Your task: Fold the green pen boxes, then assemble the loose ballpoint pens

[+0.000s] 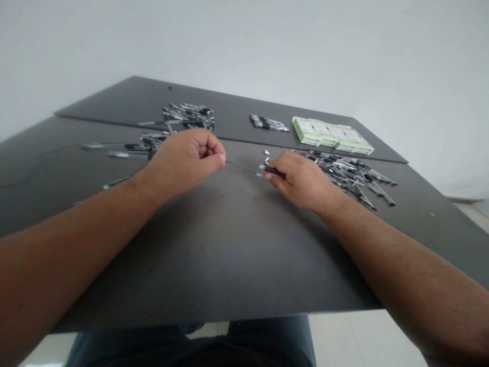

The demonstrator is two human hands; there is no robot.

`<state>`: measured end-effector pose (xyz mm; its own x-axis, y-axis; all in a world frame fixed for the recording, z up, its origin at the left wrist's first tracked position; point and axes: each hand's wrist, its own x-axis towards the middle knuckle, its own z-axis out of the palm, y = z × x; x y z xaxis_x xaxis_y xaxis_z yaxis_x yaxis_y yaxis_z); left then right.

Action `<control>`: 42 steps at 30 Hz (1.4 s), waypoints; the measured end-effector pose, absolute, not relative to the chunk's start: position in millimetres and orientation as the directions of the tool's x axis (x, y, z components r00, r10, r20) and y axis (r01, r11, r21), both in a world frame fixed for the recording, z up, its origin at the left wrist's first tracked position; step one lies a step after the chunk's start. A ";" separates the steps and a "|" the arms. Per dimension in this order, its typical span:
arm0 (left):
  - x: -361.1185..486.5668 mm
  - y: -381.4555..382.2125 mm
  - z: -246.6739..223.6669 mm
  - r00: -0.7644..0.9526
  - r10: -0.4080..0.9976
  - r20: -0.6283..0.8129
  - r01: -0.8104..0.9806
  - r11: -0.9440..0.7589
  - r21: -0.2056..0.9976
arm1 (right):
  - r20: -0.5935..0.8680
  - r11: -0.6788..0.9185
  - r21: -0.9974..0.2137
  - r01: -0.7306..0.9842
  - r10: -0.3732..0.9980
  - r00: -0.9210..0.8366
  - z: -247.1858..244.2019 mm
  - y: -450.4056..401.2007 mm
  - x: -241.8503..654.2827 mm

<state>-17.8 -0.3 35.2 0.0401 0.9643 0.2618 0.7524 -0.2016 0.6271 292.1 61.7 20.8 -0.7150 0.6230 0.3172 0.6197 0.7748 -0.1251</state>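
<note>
Over the middle of the dark table (229,244), my left hand (194,155) pinches one end of a thin dark refill (243,167). The refill slants down to the right, and its pale end is at the fingertips of my right hand (296,178). My right hand is closed around a black pen part (273,170) with a clear end. Two small silver tips (266,152) lie just behind my right hand's fingers. Part of a pile of pens (355,176) is hidden behind my right hand.
Pens lie in a heap (189,114) at the back left, with more pens (130,153) beside my left hand. A small row of pens (268,123) lies at the back, left of green and white boxes (330,135). A small dark piece (170,88) sits near the far edge.
</note>
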 end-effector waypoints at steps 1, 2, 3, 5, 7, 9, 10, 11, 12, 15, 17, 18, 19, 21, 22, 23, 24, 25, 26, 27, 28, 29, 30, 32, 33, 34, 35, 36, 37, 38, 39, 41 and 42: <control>-18.0 1.2 33.8 0.035 0.967 0.252 0.732 -0.196 0.653 | 0.317 0.775 -0.119 0.621 0.622 -0.716 20.6 61.5 292.0; -18.5 3.2 31.8 0.020 0.968 0.249 0.704 -0.190 0.684 | 0.320 0.778 -0.118 0.618 0.619 -0.718 20.4 61.4 291.9; -19.1 5.5 29.1 0.004 0.968 0.249 0.669 -0.188 0.719 | 0.323 0.782 -0.122 0.611 0.613 -0.721 20.1 61.3 292.0; -21.1 10.4 23.0 -0.043 0.962 0.271 0.597 -0.192 0.779 | 0.334 0.795 -0.138 0.590 0.599 -0.728 19.1 61.3 292.2; -23.1 14.0 17.5 -0.068 0.948 0.311 0.556 -0.223 0.801 | 0.342 0.809 -0.153 0.567 0.582 -0.738 18.1 61.3 292.2; -23.4 15.4 14.5 -0.070 0.936 0.344 0.518 -0.261 0.815 | 0.350 0.816 -0.159 0.556 0.573 -0.741 17.6 60.9 291.9; -22.3 15.3 14.2 -0.072 0.934 0.349 0.487 -0.273 0.830 | 0.354 0.816 -0.160 0.556 0.573 -0.739 17.6 60.7 291.7; -20.4 14.7 14.7 -0.078 0.936 0.344 0.444 -0.277 0.852 | 0.358 0.815 -0.160 0.557 0.574 -0.736 17.7 60.3 291.5; -17.5 13.8 15.9 -0.089 0.941 0.327 0.388 -0.270 0.881 | 0.364 0.812 -0.160 0.562 0.577 -0.731 18.0 60.0 291.3; -6.2 9.9 22.4 -0.136 0.966 0.218 0.173 -0.194 0.966 | 0.375 0.801 -0.158 0.578 0.590 -0.715 18.6 59.1 290.6; 0.8 7.3 27.1 -0.160 0.976 0.149 0.066 -0.140 0.988 | 0.379 0.797 -0.155 0.583 0.593 -0.710 18.5 58.9 290.1; 3.5 6.2 29.2 -0.167 0.978 0.127 0.034 -0.123 0.992 | 0.381 0.798 -0.155 0.582 0.592 -0.710 18.3 58.8 290.0; 5.7 5.1 31.0 -0.174 0.978 0.112 0.011 -0.112 0.994 | 0.386 0.801 -0.156 0.579 0.589 -0.711 18.1 58.8 289.8; 8.7 3.4 33.9 -0.179 0.980 0.080 -0.028 -0.087 0.996 | 0.394 0.805 -0.160 0.571 0.583 -0.711 17.7 58.8 289.7; 9.8 2.8 34.9 -0.179 0.982 0.060 -0.048 -0.070 0.996 | 0.398 0.806 -0.162 0.570 0.582 -0.709 17.6 58.9 289.8; 10.7 2.4 35.7 -0.180 0.983 0.039 -0.067 -0.051 0.996 | 0.399 0.805 -0.164 0.570 0.582 -0.708 17.5 59.0 289.9; 11.4 2.2 36.2 -0.180 0.984 0.017 -0.082 -0.032 0.996 | 0.400 0.805 -0.165 0.569 0.583 -0.708 17.3 59.2 290.0; 12.1 2.2 36.2 -0.182 0.983 0.000 -0.095 -0.017 0.995 | 0.399 0.806 -0.167 0.568 0.582 -0.708 17.0 59.5 290.1; 12.5 2.4 35.9 -0.184 0.983 -0.012 -0.103 -0.008 0.995 | 0.399 0.807 -0.170 0.565 0.581 -0.709 16.6 59.7 290.1; 12.9 2.8 35.3 -0.184 0.983 -0.018 -0.109 -0.002 0.994 | 0.400 0.810 -0.174 0.560 0.578 -0.711 16.1 60.0 290.0; 13.0 3.2 34.3 -0.184 0.983 -0.018 -0.109 -0.002 0.994 | 0.400 0.812 -0.179 0.555 0.575 -0.713 15.5 60.3 289.9; 13.0 3.8 33.1 -0.184 0.983 -0.013 -0.099 -0.006 0.995 | 0.401 0.814 -0.185 0.550 0.574 -0.714 14.9 60.6 289.6; 12.8 4.3 31.9 -0.188 0.982 -0.001 -0.082 -0.014 0.997 | 0.400 0.815 -0.192 0.546 0.573 -0.715 14.4 60.7 289.4; 11.9 5.2 29.8 -0.197 0.980 0.031 -0.036 -0.039 0.999 | 0.393 0.815 -0.208 0.541 0.576 -0.716 14.3 60.4 289.3; 11.3 5.7 29.2 -0.204 0.978 0.048 -0.016 -0.052 0.998 | 0.391 0.815 -0.219 0.537 0.577 -0.717 14.7 59.9 289.5; 10.5 6.2 29.0 -0.211 0.976 0.064 -0.005 -0.066 0.998 | 0.392 0.815 -0.235 0.530 0.578 -0.716 15.4 59.2 290.0; 9.7 6.9 29.1 -0.221 0.972 0.076 -0.005 -0.079 0.997 | 0.396 0.814 -0.256 0.521 0.580 -0.712 16.4 58.4 290.8; 8.7 7.6 29.6 -0.239 0.967 0.085 -0.012 -0.091 0.996 | 0.404 0.810 -0.282 0.513 0.586 -0.702 17.5 57.6 291.7; 7.5 8.4 30.4 -0.261 0.961 0.092 -0.024 -0.102 0.994 | 0.414 0.803 -0.310 0.510 0.597 -0.688 18.6 56.8 292.8; 6.3 9.3 31.4 -0.288 0.953 0.099 -0.040 -0.115 0.993 | 0.423 0.792 -0.332 0.512 0.611 -0.670 19.5 56.2 293.8; 5.0 10.1 32.6 -0.313 0.944 0.105 -0.058 -0.130 0.990 | 0.429 0.780 -0.346 0.522 0.626 -0.652 20.2 55.9 294.7; 2.3 11.6 35.2 -0.355 0.927 0.118 -0.097 -0.162 0.982 | 0.436 0.760 -0.341 0.553 0.649 -0.624 20.5 56.3 295.7; 1.1 12.0 36.4 -0.370 0.921 0.121 -0.119 -0.176 0.977 | 0.436 0.754 -0.329 0.568 0.655 -0.617 20.3 57.0 295.7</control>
